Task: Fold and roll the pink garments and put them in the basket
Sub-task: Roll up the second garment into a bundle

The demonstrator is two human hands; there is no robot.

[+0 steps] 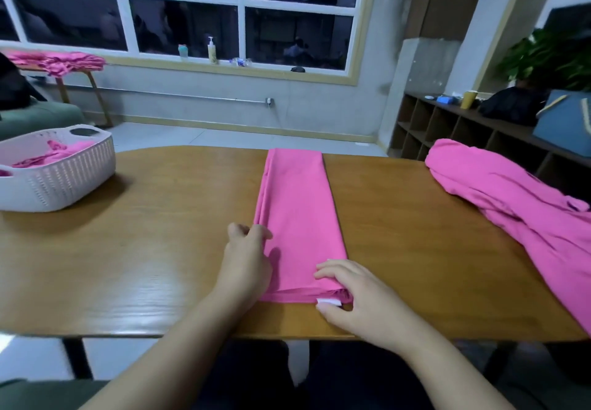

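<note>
A pink garment [297,211] lies folded into a long narrow strip down the middle of the wooden table [160,250]. My left hand [248,261] rests on the strip's left edge near its close end, fingers curled over the fold. My right hand [355,297] pinches the close right corner, thumb beside a white label [329,301]. A white woven basket [60,173] stands at the table's far left with pink cloth inside. A loose pile of pink garments [524,211] lies on the right side.
More pink garments [60,59] lie heaped on a stool at the back left by the window. A low shelf unit [447,128] with a blue bag stands behind the table on the right. The table's near edge runs just below my hands.
</note>
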